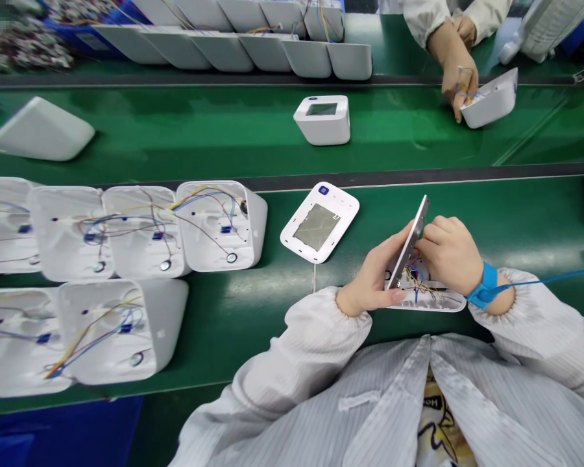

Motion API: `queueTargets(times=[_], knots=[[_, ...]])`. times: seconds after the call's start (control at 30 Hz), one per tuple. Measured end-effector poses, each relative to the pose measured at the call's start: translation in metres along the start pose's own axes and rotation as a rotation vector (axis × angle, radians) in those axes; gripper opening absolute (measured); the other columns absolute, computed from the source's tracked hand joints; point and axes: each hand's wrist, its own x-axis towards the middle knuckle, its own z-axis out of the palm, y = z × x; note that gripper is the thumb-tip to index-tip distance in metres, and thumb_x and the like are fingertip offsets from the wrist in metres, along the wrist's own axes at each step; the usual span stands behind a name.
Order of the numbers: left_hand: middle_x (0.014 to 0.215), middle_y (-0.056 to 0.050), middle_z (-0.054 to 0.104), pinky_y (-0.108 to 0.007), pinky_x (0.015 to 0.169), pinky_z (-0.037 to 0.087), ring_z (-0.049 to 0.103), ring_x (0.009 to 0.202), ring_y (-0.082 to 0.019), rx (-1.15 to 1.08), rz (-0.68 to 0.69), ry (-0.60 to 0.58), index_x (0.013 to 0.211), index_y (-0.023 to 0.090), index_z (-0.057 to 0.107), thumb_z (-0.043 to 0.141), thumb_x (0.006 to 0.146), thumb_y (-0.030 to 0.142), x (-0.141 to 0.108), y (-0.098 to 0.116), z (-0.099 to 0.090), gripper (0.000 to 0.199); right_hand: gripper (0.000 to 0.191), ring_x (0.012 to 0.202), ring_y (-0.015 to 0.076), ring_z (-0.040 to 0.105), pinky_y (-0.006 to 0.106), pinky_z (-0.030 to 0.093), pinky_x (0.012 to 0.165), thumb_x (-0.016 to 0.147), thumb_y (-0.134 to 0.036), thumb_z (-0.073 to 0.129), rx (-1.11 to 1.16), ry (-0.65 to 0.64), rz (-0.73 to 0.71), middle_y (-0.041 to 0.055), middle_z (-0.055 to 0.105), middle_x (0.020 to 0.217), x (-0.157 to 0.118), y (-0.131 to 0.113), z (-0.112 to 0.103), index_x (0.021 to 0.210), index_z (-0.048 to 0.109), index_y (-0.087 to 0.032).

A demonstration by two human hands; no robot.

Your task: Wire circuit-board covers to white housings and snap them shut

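Observation:
In front of me lies an open white device housing (448,301) with coloured wires inside. My left hand (377,275) holds a front panel (409,243) tilted on edge over it, thumb on the near side. Beside the panel's back, my right hand (450,253) has its fingers curled in at the wires; what they pinch is hidden. A blue wrist strap (486,285) with a cord is around my right wrist. Left of my hands, another white front panel (326,237) with a grey screen lies flat on the green bench.
Open white housings with wires (219,227) stand in two rows at the left. A closed device (325,120) and a white housing (48,130) sit on the green belt. Across it, a co-worker's hand (460,78) works at another housing (491,100). More housings (267,55) line the far side.

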Motion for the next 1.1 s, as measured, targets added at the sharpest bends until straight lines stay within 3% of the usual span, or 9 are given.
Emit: queueTargets(times=[0.23,0.33,0.43,0.53,0.63,0.7,0.87,1.0,1.1], knots=[[0.145,-0.012,0.052,-0.051,0.108,0.044,0.051,0.130,-0.037,-0.103,-0.079,0.087,0.145,0.026,0.043,0.067,0.065,0.075,-0.002,-0.001,0.007,0.097,0.025,0.078,0.0213,0.048,0.035,0.035,0.067,0.094,-0.019,0.057,0.141,0.023,0.094,0.0080,0.063,0.076,-0.005,0.000,-0.002,0.074,0.070,-0.017],[0.147,-0.015,0.049,-0.051,0.112,0.039,0.050,0.131,-0.037,-0.134,-0.061,0.110,0.147,0.024,0.040,0.069,0.065,0.074,-0.003,-0.004,0.009,0.100,0.024,0.081,0.0205,0.056,0.035,0.045,0.072,0.096,-0.027,0.056,0.450,0.061,0.190,0.0073,0.067,0.084,-0.008,-0.001,-0.013,0.079,0.071,-0.019],[0.145,-0.016,0.051,-0.051,0.114,0.036,0.052,0.129,-0.036,-0.128,-0.048,0.128,0.148,0.024,0.039,0.070,0.066,0.071,-0.005,-0.008,0.009,0.099,0.033,0.079,0.0174,0.064,0.033,0.050,0.071,0.101,-0.036,0.044,0.789,-0.072,0.359,0.0051,0.070,0.086,-0.008,-0.005,-0.026,0.085,0.067,-0.020],[0.143,-0.016,0.052,-0.052,0.111,0.040,0.052,0.130,-0.036,-0.130,-0.028,0.127,0.148,0.024,0.037,0.072,0.067,0.068,-0.005,-0.011,0.009,0.098,0.028,0.071,0.0162,0.065,0.030,0.050,0.063,0.089,-0.048,0.062,1.033,-0.207,0.527,0.0030,0.071,0.087,-0.007,-0.011,-0.032,0.094,0.055,-0.022],[0.144,-0.015,0.051,-0.053,0.108,0.043,0.051,0.130,-0.037,-0.162,0.006,0.110,0.146,0.025,0.038,0.072,0.069,0.066,-0.001,-0.008,0.010,0.094,0.054,0.073,0.0161,0.066,0.028,0.050,0.059,0.070,-0.047,0.080,1.213,-0.196,0.600,0.0024,0.071,0.090,-0.007,-0.015,-0.028,0.098,0.041,-0.024],[0.145,-0.014,0.050,-0.052,0.110,0.041,0.050,0.132,-0.036,-0.160,0.035,0.086,0.145,0.025,0.040,0.072,0.071,0.065,0.003,-0.003,0.010,0.090,0.053,0.071,0.0155,0.065,0.027,0.048,0.056,0.071,-0.043,0.079,1.272,-0.176,0.637,0.0006,0.069,0.086,-0.007,-0.015,-0.026,0.100,0.038,-0.024],[0.147,-0.013,0.048,-0.052,0.115,0.035,0.047,0.135,-0.035,-0.129,0.082,0.063,0.145,0.027,0.039,0.070,0.073,0.064,0.005,0.000,0.009,0.086,0.043,0.065,0.0152,0.064,0.027,0.046,0.059,0.075,-0.021,0.071,0.997,-0.204,0.657,-0.0020,0.069,0.078,-0.008,-0.010,-0.031,0.111,0.047,-0.021],[0.142,-0.015,0.050,-0.052,0.112,0.038,0.051,0.129,-0.036,-0.049,0.087,0.043,0.145,0.026,0.039,0.077,0.066,0.063,0.002,-0.006,0.008,0.095,0.016,0.064,0.0150,0.063,0.028,0.045,0.062,0.077,-0.009,0.063,0.704,-0.338,0.593,-0.0009,0.069,0.071,-0.007,-0.001,-0.040,0.088,0.067,-0.019],[0.138,-0.015,0.051,-0.053,0.108,0.041,0.054,0.124,-0.035,0.000,0.098,0.045,0.144,0.025,0.040,0.076,0.065,0.065,0.001,-0.009,0.008,0.095,0.015,0.069,0.0151,0.061,0.028,0.045,0.066,0.080,-0.011,0.064,0.681,-0.372,0.512,0.0013,0.068,0.076,-0.005,0.005,-0.039,0.080,0.074,-0.021]])
